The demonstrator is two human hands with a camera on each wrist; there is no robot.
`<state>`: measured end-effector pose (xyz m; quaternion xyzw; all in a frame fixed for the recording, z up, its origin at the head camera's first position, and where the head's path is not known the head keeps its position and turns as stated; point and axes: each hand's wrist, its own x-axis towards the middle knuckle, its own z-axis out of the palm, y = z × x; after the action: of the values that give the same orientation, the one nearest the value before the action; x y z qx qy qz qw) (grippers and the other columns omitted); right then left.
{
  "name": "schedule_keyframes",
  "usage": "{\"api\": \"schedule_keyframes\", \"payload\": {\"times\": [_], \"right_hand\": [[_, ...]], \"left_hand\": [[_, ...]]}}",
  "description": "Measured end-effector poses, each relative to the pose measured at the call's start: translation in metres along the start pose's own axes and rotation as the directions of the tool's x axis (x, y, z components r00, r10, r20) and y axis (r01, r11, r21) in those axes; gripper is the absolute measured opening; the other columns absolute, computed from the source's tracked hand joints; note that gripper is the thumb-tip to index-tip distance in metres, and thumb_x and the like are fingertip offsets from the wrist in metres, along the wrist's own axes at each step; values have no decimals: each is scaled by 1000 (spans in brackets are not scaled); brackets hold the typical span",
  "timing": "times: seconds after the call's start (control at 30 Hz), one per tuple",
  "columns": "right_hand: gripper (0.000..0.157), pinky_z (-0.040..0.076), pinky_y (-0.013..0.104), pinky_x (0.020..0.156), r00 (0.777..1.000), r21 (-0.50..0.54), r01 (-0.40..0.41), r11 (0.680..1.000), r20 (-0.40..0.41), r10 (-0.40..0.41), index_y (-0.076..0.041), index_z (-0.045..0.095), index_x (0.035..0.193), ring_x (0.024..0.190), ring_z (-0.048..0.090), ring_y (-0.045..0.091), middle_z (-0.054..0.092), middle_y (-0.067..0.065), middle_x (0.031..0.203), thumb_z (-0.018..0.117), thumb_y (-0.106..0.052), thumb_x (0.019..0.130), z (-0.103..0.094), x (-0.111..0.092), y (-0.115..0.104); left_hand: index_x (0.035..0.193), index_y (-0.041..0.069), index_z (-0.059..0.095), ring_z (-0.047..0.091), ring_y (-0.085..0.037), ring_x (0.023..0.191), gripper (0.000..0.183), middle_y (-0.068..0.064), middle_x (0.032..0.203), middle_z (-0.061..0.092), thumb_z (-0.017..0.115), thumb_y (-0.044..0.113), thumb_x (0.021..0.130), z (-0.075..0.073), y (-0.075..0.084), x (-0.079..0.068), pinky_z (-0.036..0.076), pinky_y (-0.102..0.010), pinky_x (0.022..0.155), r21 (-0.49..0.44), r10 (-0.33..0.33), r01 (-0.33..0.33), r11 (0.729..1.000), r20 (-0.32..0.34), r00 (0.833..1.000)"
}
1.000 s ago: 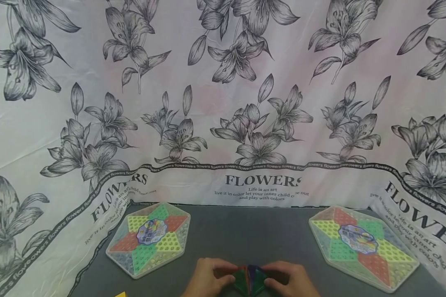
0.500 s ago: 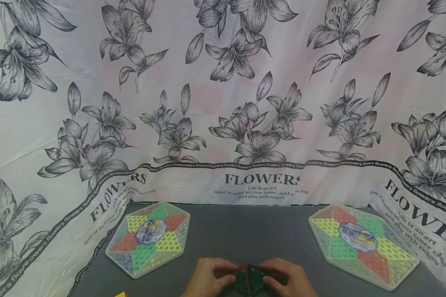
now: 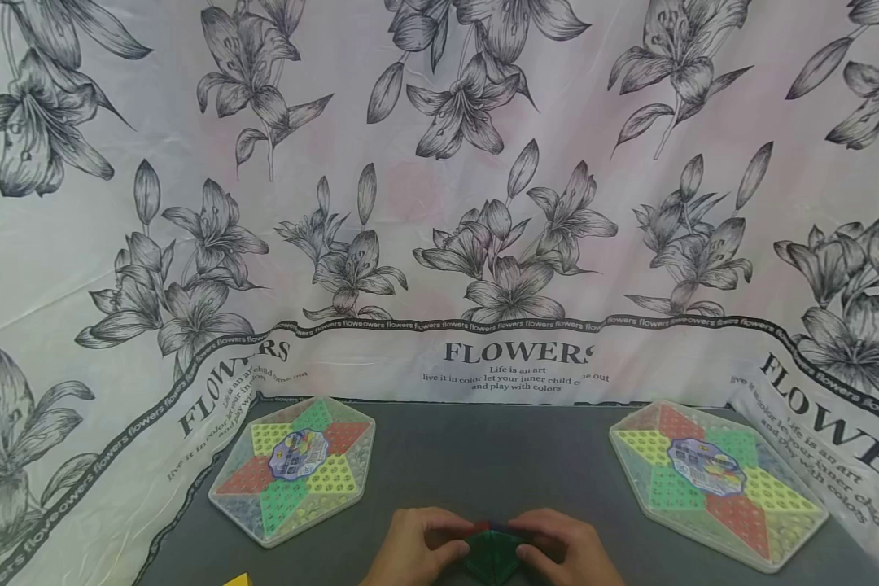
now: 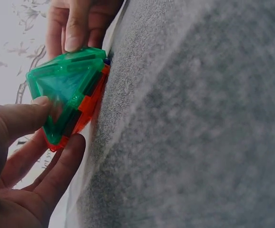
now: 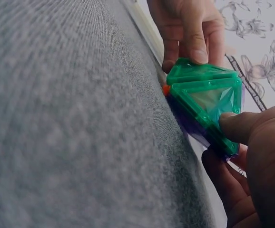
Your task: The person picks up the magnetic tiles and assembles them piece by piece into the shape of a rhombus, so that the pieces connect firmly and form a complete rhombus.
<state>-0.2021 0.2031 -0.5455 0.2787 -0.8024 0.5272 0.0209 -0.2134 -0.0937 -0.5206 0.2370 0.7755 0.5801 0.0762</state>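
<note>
In the head view, two clusters of translucent triangular magnetic tiles [image 3: 492,557] meet along a seam at the bottom middle, green sides toward me. My left hand [image 3: 415,547] pinches the left cluster. In the left wrist view, its thumb lies on a green tile [image 4: 63,88], with an orange-red tile [image 4: 89,108] behind. From the other side, my right hand [image 3: 573,545] pinches the right cluster. The right wrist view shows that thumb on a green tile [image 5: 209,97], with a purple tile [image 5: 191,121] beneath. The far fingertips are partly hidden by the tiles.
Hexagonal Chinese checkers boards lie on the dark grey table [image 3: 476,456], one at the left [image 3: 293,472] and one at the right [image 3: 718,484]. A yellow piece [image 3: 238,580] shows at the bottom edge. A flower-printed cloth [image 3: 439,244] hangs behind.
The red and purple edges that showed between the two tile clusters have mostly turned out of sight. The green faces now meet at the seam. Both hands keep their grip in nearly the same place.
</note>
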Motion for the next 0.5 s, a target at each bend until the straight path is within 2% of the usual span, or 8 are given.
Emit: {"api": "schedule_keyframes", "payload": {"times": [0.27, 0.4, 0.5], "right_hand": [[28, 66, 27, 83, 999, -66, -14, 998, -35, 11, -12, 79, 128, 108, 72, 2, 79, 7, 118, 78, -25, 103, 2, -1, -5], [28, 66, 26, 83, 996, -88, 1, 996, -92, -9, -10, 80, 126, 109, 73, 2, 80, 8, 117, 80, -23, 101, 7, 0, -6], [28, 66, 26, 83, 987, -104, 28, 994, -155, -44, -8, 80, 124, 109, 73, 2, 80, 8, 116, 83, -20, 99, 11, 0, -6]], "left_hand": [[109, 14, 87, 76, -4, 95, 16, 4, 103, 84, 87, 14, 93, 1, -2, 0, 62, -23, 81, 59, -10, 12, 998, -33, 999], [107, 14, 87, 76, -3, 93, 15, 5, 101, 83, 88, 14, 92, 3, -2, 0, 62, -23, 80, 75, -28, 31, 997, -44, 999], [108, 13, 86, 76, -3, 94, 16, 4, 102, 84, 88, 13, 92, 4, -2, 1, 62, -23, 81, 105, -12, 17, 994, -46, 999]]}}
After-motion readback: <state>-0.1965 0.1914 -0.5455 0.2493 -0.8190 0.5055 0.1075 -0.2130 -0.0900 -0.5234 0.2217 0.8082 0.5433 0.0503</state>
